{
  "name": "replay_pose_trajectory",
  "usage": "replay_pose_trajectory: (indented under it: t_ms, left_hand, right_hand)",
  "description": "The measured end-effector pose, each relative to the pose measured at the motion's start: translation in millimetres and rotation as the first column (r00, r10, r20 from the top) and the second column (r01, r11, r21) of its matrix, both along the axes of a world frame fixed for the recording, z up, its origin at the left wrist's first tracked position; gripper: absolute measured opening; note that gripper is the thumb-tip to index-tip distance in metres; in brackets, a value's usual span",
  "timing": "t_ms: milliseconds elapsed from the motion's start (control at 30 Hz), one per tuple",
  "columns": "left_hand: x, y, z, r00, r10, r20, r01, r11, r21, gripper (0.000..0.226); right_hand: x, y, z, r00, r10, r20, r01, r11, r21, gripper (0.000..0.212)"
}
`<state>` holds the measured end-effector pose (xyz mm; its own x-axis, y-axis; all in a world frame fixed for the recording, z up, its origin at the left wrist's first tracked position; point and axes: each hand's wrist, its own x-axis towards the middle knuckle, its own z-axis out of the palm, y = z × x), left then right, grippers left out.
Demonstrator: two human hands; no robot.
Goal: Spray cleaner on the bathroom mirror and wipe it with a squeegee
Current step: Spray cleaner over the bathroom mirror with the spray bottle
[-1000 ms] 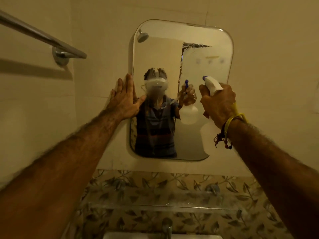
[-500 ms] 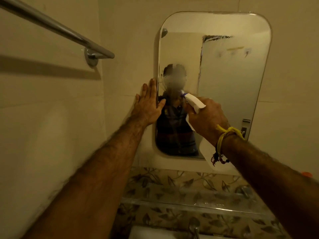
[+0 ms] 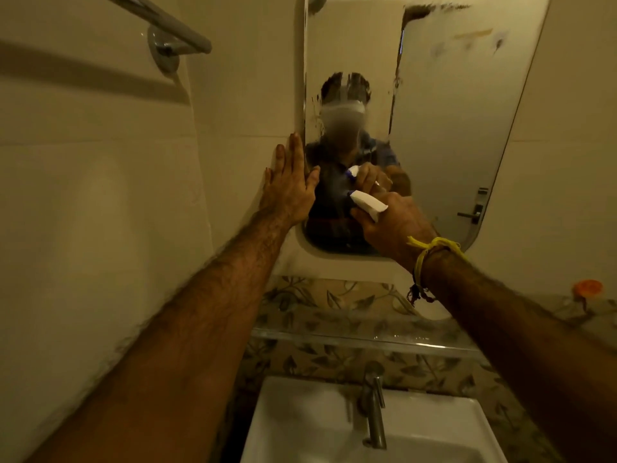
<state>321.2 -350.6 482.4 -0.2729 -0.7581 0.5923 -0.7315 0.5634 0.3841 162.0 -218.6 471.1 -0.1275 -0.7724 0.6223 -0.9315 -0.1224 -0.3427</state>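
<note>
Showing smeared, misty glass on the mirror [image 3: 450, 128]; gleaming as polished metal on the towel rail [image 3: 167, 25] and tap [image 3: 374, 412]; looking smooth, white and matt as plastic on the spray bottle [image 3: 369, 203]; shining glossy on the wall tiles [image 3: 100, 195] and white sink [image 3: 300, 429]; appearing clear on the glass shelf [image 3: 334, 334].

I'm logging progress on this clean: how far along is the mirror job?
Early. Part of the mirror already looks misted and streaked around the reflection. In hand: the right hand aims the spray bottle at the lower glass while the left hand lies flat at the mirror's left edge. Left: all the squeegee wiping; no squeegee is in view.
</note>
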Motion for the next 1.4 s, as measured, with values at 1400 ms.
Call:
replay_pose_trajectory:
  t_ms: [1400]
  left_hand:
    - [-17, -86, 88, 0.990, 0.043, -0.136, -0.123, 0.738, -0.664, 0.086]
  right_hand:
    - [-34, -13, 160, 0.994, 0.037, 0.099, 0.014, 0.883, -0.468, 0.036]
